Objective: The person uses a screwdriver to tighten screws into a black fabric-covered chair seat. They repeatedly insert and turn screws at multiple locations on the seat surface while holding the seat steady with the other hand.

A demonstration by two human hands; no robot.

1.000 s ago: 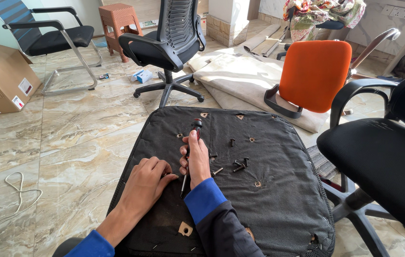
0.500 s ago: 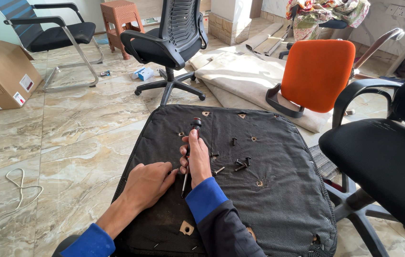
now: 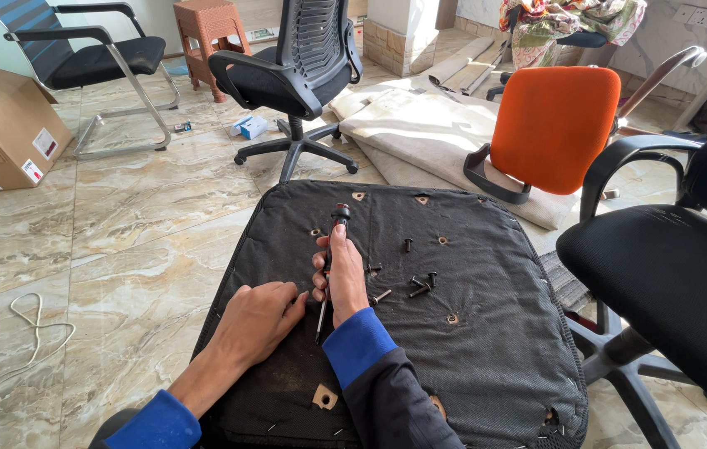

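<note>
Seat: black seat pad [image 3: 470, 333] upside down on the floor [image 3: 120, 249], fabric underside up, several mounting holes showing.
Right hand: right hand [image 3: 345, 278] at pad centre, fingers wrapped tight round a screwdriver [image 3: 330, 266]; handle points to the pad's far edge, tip angled down onto the fabric near the wrist.
Left hand: left hand [image 3: 258, 316] flat on the pad just left of the driver tip, fingers curled loosely together, gripping nothing, bracing the pad.
Screws: black screws [image 3: 421, 284] loose on the pad, right of the right hand; one more [image 3: 408, 244] nearer the far edge; a bolt [image 3: 381, 295] just beside the hand.
Progress: judging from loose screws and open holes, fasteners look mostly out; no base or bracket on the pad. Cannot tell whether the tip is on a screw.
Damage: torn patches with tan board showing [image 3: 324, 397] at the pad's near edge.
Around: black office chair [image 3: 295, 75] beyond the pad's far edge, orange chair [image 3: 553, 125] far right, another black chair [image 3: 669, 274] right, cardboard box [image 3: 0, 125] far left, white cord [image 3: 4, 349] left.
</note>
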